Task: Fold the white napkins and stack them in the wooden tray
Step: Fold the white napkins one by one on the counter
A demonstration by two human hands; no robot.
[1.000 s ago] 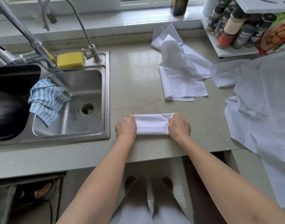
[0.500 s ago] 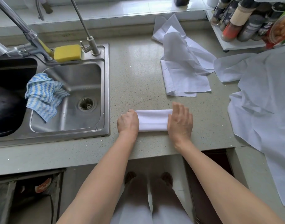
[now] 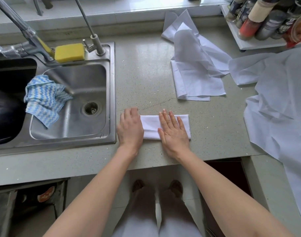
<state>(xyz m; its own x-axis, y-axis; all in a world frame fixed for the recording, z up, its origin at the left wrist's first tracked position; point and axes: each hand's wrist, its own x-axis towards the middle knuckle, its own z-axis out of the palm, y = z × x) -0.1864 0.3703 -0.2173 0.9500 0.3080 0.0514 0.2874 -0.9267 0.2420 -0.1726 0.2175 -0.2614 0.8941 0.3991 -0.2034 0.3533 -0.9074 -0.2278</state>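
A folded white napkin (image 3: 150, 127) lies as a narrow strip on the grey countertop (image 3: 143, 74), near its front edge. My left hand (image 3: 130, 128) rests on the strip's left end, fingers slightly bent and their tips hidden. Flat on the right half lies my right hand (image 3: 173, 134), fingers straight and spread. Several loose, unfolded white napkins (image 3: 197, 74) are heaped further back on the counter. No wooden tray is in view.
A steel sink (image 3: 112, 86) sits just left of my hands, with a blue-and-white cloth (image 3: 43, 100) over its divider and a yellow sponge (image 3: 69, 52) behind. A large white cloth (image 3: 279, 103) drapes over the counter's right side. A rack of spice jars (image 3: 259, 23) stands back right.
My right hand let go of the napkin's right end, opened flat and slid left onto the strip, uncovering that end. My left hand stayed at the left end.
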